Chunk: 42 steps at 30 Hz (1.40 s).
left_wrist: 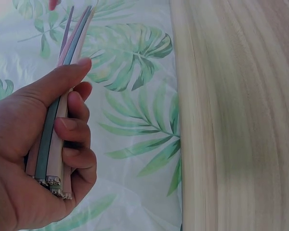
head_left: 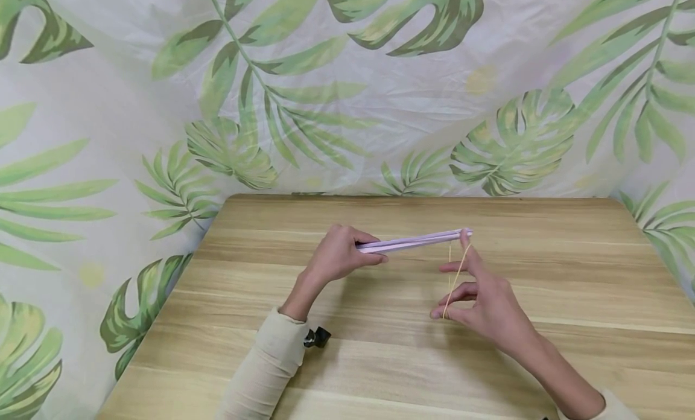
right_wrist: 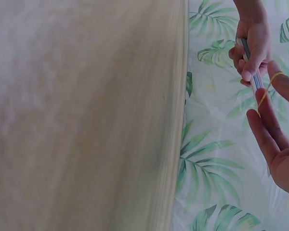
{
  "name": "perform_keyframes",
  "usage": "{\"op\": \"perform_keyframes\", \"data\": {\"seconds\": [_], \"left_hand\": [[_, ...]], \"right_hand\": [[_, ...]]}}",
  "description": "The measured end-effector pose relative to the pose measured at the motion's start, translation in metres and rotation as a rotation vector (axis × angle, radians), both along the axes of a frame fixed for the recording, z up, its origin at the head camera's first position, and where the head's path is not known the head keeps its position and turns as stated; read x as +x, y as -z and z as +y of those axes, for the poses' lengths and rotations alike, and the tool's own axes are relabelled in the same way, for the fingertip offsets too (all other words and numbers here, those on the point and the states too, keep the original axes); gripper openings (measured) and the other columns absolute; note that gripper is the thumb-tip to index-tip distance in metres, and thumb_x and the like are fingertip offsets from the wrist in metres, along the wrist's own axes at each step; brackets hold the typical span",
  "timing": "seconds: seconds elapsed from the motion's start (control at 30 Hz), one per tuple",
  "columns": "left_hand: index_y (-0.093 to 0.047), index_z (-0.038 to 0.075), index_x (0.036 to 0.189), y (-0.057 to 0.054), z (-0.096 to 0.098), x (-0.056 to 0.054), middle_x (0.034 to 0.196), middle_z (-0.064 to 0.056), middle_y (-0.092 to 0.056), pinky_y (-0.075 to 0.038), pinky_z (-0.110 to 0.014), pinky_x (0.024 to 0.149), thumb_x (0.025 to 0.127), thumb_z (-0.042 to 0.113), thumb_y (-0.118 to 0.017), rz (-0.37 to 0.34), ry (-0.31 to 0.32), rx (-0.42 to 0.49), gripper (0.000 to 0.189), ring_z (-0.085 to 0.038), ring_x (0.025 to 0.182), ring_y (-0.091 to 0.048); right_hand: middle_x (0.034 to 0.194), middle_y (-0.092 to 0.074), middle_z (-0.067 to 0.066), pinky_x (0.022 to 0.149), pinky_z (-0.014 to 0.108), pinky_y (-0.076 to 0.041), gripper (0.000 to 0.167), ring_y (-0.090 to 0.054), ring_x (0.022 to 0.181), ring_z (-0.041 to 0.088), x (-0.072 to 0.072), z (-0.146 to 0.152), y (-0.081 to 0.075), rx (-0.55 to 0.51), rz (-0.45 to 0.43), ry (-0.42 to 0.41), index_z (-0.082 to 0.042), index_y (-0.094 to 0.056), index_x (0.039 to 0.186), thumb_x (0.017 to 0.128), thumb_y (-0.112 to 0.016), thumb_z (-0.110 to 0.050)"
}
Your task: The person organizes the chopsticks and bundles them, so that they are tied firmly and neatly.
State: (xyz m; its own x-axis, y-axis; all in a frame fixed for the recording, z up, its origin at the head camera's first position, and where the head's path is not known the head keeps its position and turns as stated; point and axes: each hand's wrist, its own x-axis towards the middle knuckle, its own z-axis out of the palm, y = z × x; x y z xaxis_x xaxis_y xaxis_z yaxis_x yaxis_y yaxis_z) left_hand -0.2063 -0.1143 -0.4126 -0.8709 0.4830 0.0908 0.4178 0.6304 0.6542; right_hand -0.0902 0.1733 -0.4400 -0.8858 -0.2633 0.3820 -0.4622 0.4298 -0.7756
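My left hand grips one end of a bundle of long, thin pastel strips, thumb on one side and fingers curled round the other. In the left wrist view the strips show pink, teal and pale tones, with layered ends below the palm. They fan slightly apart at the far end. A thin yellow rubber band is stretched over spread fingers of my right hand, from the index finger down to the thumb. That index fingertip meets the bundle's far end. The rubber band hangs below the strips, not around them.
Both hands are raised over a wood-grain table. Behind it hangs a pale cloth printed with green leaves. A small black device sits at the left sleeve's cuff.
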Motion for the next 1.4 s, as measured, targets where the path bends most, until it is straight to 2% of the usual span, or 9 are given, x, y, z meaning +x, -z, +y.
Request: {"op": "perform_keyframes", "data": {"seconds": [0.13, 0.27, 0.4, 0.5, 0.63, 0.77, 1.1, 1.23, 1.4], "left_hand": [[-0.087, 0.018, 0.097, 0.000, 0.003, 0.002, 0.080, 0.006, -0.078, -0.041, -0.022, 0.055, 0.087, 0.032, -0.091, 0.080, -0.022, 0.007, 0.017, -0.005, 0.059, -0.053], [-0.086, 0.014, 0.095, 0.000, 0.007, 0.004, 0.078, 0.004, -0.077, -0.042, -0.022, 0.056, 0.087, 0.030, -0.091, 0.168, -0.051, 0.011, 0.018, -0.006, 0.060, -0.053], [-0.085, 0.013, 0.094, 0.000, 0.009, 0.006, 0.079, 0.003, -0.077, -0.042, -0.021, 0.057, 0.085, 0.027, -0.092, 0.232, -0.048, 0.036, 0.017, -0.005, 0.061, -0.054], [-0.085, 0.013, 0.094, 0.001, 0.009, 0.005, 0.081, 0.003, -0.079, -0.046, -0.021, 0.059, 0.085, 0.025, -0.092, 0.267, -0.013, 0.051, 0.017, -0.004, 0.062, -0.058], [-0.085, 0.014, 0.093, 0.000, 0.005, 0.003, 0.080, 0.005, -0.078, -0.048, -0.021, 0.061, 0.084, 0.025, -0.094, 0.285, 0.025, 0.046, 0.017, -0.002, 0.064, -0.060], [-0.084, 0.015, 0.091, -0.002, 0.001, 0.001, 0.079, 0.006, -0.077, -0.047, -0.021, 0.061, 0.083, 0.024, -0.094, 0.287, 0.061, 0.037, 0.015, -0.001, 0.063, -0.059], [-0.086, 0.016, 0.091, -0.004, -0.002, 0.001, 0.080, 0.005, -0.078, -0.045, -0.019, 0.060, 0.083, 0.022, -0.094, 0.269, 0.123, 0.040, 0.013, 0.000, 0.062, -0.057], [-0.086, 0.017, 0.090, -0.004, -0.001, 0.002, 0.077, 0.007, -0.076, -0.044, -0.018, 0.059, 0.083, 0.018, -0.094, 0.283, 0.157, 0.032, 0.011, 0.000, 0.061, -0.054], [-0.086, 0.017, 0.090, -0.004, 0.003, 0.004, 0.076, 0.007, -0.074, -0.044, -0.017, 0.060, 0.083, 0.016, -0.093, 0.311, 0.228, 0.013, 0.010, 0.002, 0.062, -0.052]], "right_hand": [[0.131, -0.073, 0.020, 0.071, 0.023, -0.062, 0.145, -0.078, 0.074, 0.004, 0.001, -0.002, -0.001, -0.098, -0.117, 0.048, -0.026, 0.003, 0.174, 0.072, -0.096, 0.003], [0.132, -0.071, 0.022, 0.074, 0.025, -0.064, 0.127, -0.079, 0.077, 0.007, 0.000, -0.002, -0.001, -0.156, -0.244, 0.091, -0.013, -0.010, 0.173, 0.078, -0.094, -0.002], [0.128, -0.074, 0.004, 0.076, 0.033, -0.065, 0.099, -0.081, 0.082, 0.013, -0.005, 0.001, 0.001, -0.285, -0.365, 0.082, -0.007, -0.027, 0.168, 0.089, -0.087, -0.007], [0.122, -0.072, -0.008, 0.077, 0.040, -0.066, 0.074, -0.081, 0.087, 0.018, -0.010, 0.007, 0.003, -0.399, -0.414, 0.060, -0.005, -0.035, 0.164, 0.100, -0.073, -0.004], [0.119, -0.074, -0.007, 0.075, 0.036, -0.066, 0.049, -0.079, 0.089, 0.015, -0.016, 0.017, 0.005, -0.492, -0.421, 0.060, -0.003, -0.044, 0.154, 0.109, -0.061, -0.007], [0.115, -0.075, -0.007, 0.075, 0.032, -0.065, 0.038, -0.077, 0.087, 0.013, -0.018, 0.024, 0.004, -0.576, -0.408, 0.046, -0.008, -0.050, 0.146, 0.111, -0.060, -0.014], [0.109, -0.074, -0.004, 0.070, 0.029, -0.063, 0.032, -0.075, 0.076, 0.011, -0.021, 0.029, 0.000, -0.663, -0.388, 0.016, -0.016, -0.059, 0.142, 0.111, -0.057, -0.009], [0.108, -0.075, -0.004, 0.069, 0.029, -0.063, 0.030, -0.075, 0.074, 0.011, -0.021, 0.031, 0.000, -0.655, -0.399, 0.027, -0.015, -0.061, 0.139, 0.110, -0.060, -0.009], [0.101, -0.070, 0.000, 0.067, 0.031, -0.064, 0.032, -0.073, 0.071, 0.013, -0.021, 0.029, 0.001, -0.595, -0.437, 0.043, -0.015, -0.065, 0.134, 0.104, -0.071, -0.008]]}}
